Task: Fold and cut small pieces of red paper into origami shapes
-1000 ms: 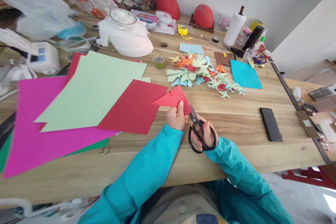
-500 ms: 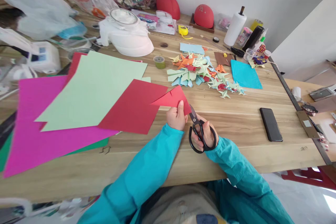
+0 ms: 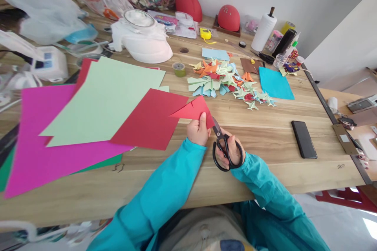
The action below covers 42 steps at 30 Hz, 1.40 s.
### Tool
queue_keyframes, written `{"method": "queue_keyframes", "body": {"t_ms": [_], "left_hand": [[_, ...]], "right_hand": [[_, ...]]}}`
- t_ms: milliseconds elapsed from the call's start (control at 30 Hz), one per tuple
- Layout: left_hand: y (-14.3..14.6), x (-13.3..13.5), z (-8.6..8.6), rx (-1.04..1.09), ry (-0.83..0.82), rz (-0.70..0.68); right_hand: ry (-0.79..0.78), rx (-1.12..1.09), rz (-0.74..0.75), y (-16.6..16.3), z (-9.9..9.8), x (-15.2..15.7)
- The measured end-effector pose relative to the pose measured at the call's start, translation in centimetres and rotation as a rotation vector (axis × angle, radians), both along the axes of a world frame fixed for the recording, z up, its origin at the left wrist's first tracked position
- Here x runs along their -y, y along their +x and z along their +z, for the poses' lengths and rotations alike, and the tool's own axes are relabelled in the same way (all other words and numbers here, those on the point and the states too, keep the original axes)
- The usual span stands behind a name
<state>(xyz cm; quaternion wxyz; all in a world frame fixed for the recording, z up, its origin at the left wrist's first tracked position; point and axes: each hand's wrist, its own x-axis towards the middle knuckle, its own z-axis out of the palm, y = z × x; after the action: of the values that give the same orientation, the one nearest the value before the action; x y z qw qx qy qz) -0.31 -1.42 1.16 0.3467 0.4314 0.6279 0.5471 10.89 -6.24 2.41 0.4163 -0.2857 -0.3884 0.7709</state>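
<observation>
My left hand [image 3: 199,130] pinches a folded piece of red paper [image 3: 196,109] between thumb and fingers; a short slit shows near its upper edge. Black-handled scissors [image 3: 226,150] are in my right hand [image 3: 233,150], fingers through the loops. Their blades meet the right edge of the red paper, close to my left thumb. To the left lie a larger red sheet [image 3: 153,119], pale green sheets [image 3: 103,102] and a magenta sheet [image 3: 41,137]. Beyond my hands sits a pile of folded paper stars [image 3: 218,78] in green, orange, red and blue.
A black phone [image 3: 304,139] lies at the right, and a turquoise sheet [image 3: 276,83] behind it. Farther back are a white cap-like form [image 3: 144,39], a yellow tape measure [image 3: 205,33], a red dome [image 3: 229,18] and a white paper roll [image 3: 263,32].
Almost nothing differs. Both hands, the red paper and the scissors stay in nearly the same place.
</observation>
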Motion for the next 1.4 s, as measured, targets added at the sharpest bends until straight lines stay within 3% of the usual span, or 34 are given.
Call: {"method": "queue_keyframes", "body": {"t_ms": [200, 433, 567, 767, 833, 967, 1033, 1200, 1400], "left_hand": [[0.0, 0.0, -0.2, 0.050, 0.052, 0.007], [-0.5, -0.8, -0.4, 0.651, 0.123, -0.075], [-1.1, -2.0, -0.5, 0.868, 0.077, 0.114], [-1.4, -2.5, -0.4, 0.800, 0.102, 0.221], [-1.6, -2.2, 0.0, 0.801, 0.056, 0.169], [-2.1, -1.5, 0.7, 0.904, -0.074, -0.204], [-2.2, -1.3, 0.9, 0.970, -0.121, -0.318], [-2.1, -1.5, 0.7, 1.062, -0.218, -0.331], [-2.0, -1.5, 0.5, 1.042, -0.190, -0.321]], "right_hand": [[-0.007, -0.024, 0.011, 0.1, -0.1, 0.0], [-0.034, -0.066, 0.052, 0.7, 0.1, -0.3], [-0.043, -0.007, 0.088, 1.0, 0.0, -0.3], [-0.116, -0.057, 0.168, 1.4, -0.4, -0.4], [-0.203, -0.143, 0.267, 1.9, -0.2, -0.9], [-0.351, -0.289, 0.379, 3.3, 0.1, -2.1], [-0.396, -0.371, 0.342, 3.9, -0.3, -2.5], [-0.453, -0.526, 0.243, 4.1, -1.4, -2.7], [-0.471, -0.539, 0.218, 4.0, -1.3, -2.5]]}}
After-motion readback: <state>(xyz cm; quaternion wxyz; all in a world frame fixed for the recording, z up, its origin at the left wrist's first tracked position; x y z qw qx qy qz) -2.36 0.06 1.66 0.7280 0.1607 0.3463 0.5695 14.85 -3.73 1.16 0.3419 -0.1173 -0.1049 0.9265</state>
